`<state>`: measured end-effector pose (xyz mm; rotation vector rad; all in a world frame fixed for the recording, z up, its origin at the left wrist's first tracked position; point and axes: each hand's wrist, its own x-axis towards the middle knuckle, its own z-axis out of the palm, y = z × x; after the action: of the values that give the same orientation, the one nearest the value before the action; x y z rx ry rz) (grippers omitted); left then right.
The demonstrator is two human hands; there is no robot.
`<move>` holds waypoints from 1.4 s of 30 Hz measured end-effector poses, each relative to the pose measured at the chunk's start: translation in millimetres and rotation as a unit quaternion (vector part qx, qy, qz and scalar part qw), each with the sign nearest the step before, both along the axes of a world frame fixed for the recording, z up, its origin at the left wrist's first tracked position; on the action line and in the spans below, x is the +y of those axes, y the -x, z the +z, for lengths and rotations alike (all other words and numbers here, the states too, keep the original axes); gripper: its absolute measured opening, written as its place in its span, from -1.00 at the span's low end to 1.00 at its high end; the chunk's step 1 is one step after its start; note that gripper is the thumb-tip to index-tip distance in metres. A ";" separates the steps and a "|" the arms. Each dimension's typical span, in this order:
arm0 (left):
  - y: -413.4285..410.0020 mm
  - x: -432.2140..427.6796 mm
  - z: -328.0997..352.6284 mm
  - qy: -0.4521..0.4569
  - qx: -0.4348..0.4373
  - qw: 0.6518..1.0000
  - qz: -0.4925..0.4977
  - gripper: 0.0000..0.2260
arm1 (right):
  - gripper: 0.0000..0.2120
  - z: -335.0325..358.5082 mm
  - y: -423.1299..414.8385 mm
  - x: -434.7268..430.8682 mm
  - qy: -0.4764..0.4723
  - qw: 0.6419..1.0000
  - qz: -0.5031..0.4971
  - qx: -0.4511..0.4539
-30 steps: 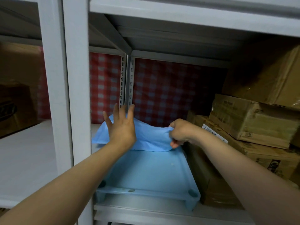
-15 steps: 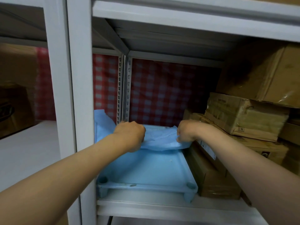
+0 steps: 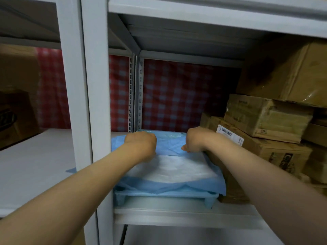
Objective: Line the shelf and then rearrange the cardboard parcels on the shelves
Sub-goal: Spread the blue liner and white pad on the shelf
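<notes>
A thin blue liner sheet (image 3: 169, 186) is spread over a light blue plastic tray (image 3: 164, 196) standing on the grey metal shelf (image 3: 177, 212). The sheet's front edge hangs over the tray's front, and a white layer shows on top. My left hand (image 3: 141, 146) grips the sheet at its left rear part, fingers curled. My right hand (image 3: 195, 140) pinches the sheet at its right rear, close against the cardboard parcels (image 3: 261, 138) stacked to the right.
Two white uprights (image 3: 85, 103) stand left of the tray. A red checked cloth (image 3: 177, 96) covers the back. More boxes (image 3: 290, 71) fill the upper right, and a brown box (image 3: 16, 117) sits in the left bay on a white shelf board (image 3: 35, 156).
The sheet was bunched at the back of the tray. Both hands have pulled it forward, so it now covers the tray and drapes over its front edge.
</notes>
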<state>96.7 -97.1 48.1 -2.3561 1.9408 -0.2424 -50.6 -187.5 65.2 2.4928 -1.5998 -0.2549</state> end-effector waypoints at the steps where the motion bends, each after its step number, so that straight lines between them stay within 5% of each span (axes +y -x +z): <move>1: 1.5 -9.9 -5.5 -0.020 -0.020 0.999 0.016 -0.71 | -0.66 -6.4 -3.7 -4.6 -0.015 1.000 0.011 0.017; 5: -3.3 -46.3 -27.6 -0.089 -0.049 0.993 0.058 -0.63 | -0.59 -29.2 -12.3 -22.7 -0.077 0.982 -0.029 0.172; 7: -9.1 -59.3 -29.5 -0.070 -0.051 0.994 0.069 -0.62 | -0.60 -29.3 -15.9 -34.8 -0.080 0.980 -0.035 0.181; 13: -14.3 -103.3 6.8 0.065 0.010 0.992 0.108 -0.65 | -0.87 20.9 -29.0 -78.3 -0.037 0.998 -0.030 -0.045; 17: -16.6 -136.1 19.7 0.103 0.050 0.986 0.122 -0.65 | -0.61 38.1 -44.2 -112.8 0.068 0.975 -0.050 -0.207; 20: -28.0 -152.8 19.4 0.118 0.086 0.979 0.139 -0.64 | -0.57 31.8 -59.8 -143.0 0.050 0.950 -0.094 -0.294; 25: -57.1 -187.5 23.8 0.226 0.203 0.937 0.171 -0.64 | -0.57 30.5 -65.7 -171.1 0.032 0.921 -0.106 -0.374; 28: -63.3 -211.3 21.7 0.268 0.272 0.920 0.090 -0.40 | -0.53 28.1 -70.2 -185.9 0.003 0.919 -0.100 -0.381; 32: -60.3 -224.9 4.2 0.308 0.172 0.933 0.074 -0.26 | -0.26 10.4 -92.0 -192.3 -0.045 0.911 -0.160 -0.377; 37: -70.9 -227.8 -18.7 0.184 0.097 0.975 0.079 -0.50 | -0.29 -13.3 -101.0 -195.1 -0.088 0.936 -0.146 -0.308; 42: -79.3 -232.0 -50.4 0.074 0.106 0.985 0.111 -0.46 | -0.31 -35.1 -101.6 -196.1 -0.154 0.957 -0.109 -0.219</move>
<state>176.0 -329.1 -2.3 -2.7724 1.7749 -0.1282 51.1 -383.6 30.2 2.7433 -2.1637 0.0340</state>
